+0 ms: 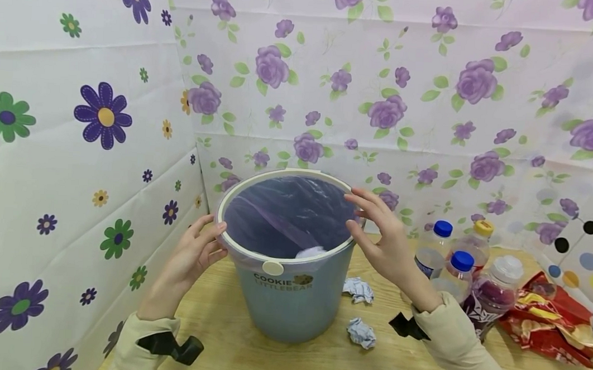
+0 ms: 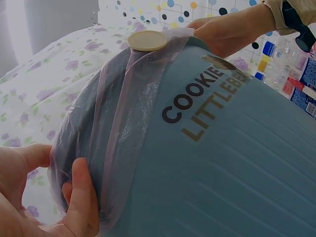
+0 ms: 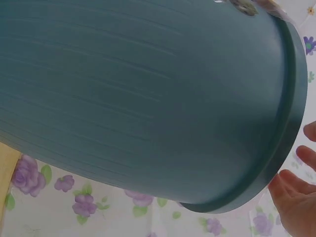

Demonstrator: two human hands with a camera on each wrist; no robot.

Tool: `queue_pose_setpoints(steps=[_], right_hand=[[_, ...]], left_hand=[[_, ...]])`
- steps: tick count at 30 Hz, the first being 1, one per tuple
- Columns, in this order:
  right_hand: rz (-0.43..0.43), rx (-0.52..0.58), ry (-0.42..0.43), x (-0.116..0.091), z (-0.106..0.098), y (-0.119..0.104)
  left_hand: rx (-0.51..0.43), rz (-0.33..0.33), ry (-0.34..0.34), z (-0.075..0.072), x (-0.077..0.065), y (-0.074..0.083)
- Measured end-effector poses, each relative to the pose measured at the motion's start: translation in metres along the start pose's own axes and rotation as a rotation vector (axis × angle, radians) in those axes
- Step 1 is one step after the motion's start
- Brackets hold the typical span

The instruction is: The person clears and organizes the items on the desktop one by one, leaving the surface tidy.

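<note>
A blue-green trash can point(image 1: 290, 302) stands upright on the table, with a cream ring around its mouth and a thin translucent purple bag point(image 1: 274, 217) lining it. Part of the bag point(image 2: 118, 123) hangs over the outside in the left wrist view. My left hand point(image 1: 192, 252) holds the can's left rim, thumb at the top edge and fingers against the bag outside. At the right rim, my right hand point(image 1: 381, 240) has its fingers apart and loosely bent; its thumb side appears to touch the edge point(image 3: 291, 148). Something whitish point(image 1: 311, 253) lies inside the can.
Two crumpled paper balls point(image 1: 361, 332) lie right of the can. Farther right stand several plastic bottles point(image 1: 460, 272) beside a torn red snack bag point(image 1: 551, 321). Flower-patterned sheets point(image 1: 331, 97) hang behind and at the left.
</note>
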State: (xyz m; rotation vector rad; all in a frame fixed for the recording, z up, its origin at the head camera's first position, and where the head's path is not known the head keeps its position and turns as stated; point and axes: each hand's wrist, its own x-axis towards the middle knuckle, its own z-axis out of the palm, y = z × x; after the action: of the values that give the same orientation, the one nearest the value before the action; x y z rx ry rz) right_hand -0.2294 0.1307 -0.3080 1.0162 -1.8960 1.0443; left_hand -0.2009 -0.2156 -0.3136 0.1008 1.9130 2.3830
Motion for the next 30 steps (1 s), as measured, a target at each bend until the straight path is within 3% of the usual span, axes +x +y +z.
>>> queue_pose_setpoints(steps=[8,12,19,26,30], right_hand=[[-0.024,0.028,0.163,-0.011,-0.003,0.010],[0.029,0.009,0.203,-0.021,-0.005,0.017],[0.165,-0.067,0.147,-0.041,-0.004,0.028],[0.207,-0.088,0.066,-0.051,-0.003,0.039],[0.251,-0.127,-0.026,-0.058,-0.004,0.040]], left_hand=[[0.002,0.008,-0.013,-0.001,0.001,-0.001],[0.000,0.011,-0.015,-0.001,0.001,-0.001],[0.009,0.007,-0.007,-0.001,0.000,-0.002],[0.022,0.022,-0.020,-0.002,0.000,-0.002],[0.016,0.029,-0.026,-0.002,0.001,-0.003]])
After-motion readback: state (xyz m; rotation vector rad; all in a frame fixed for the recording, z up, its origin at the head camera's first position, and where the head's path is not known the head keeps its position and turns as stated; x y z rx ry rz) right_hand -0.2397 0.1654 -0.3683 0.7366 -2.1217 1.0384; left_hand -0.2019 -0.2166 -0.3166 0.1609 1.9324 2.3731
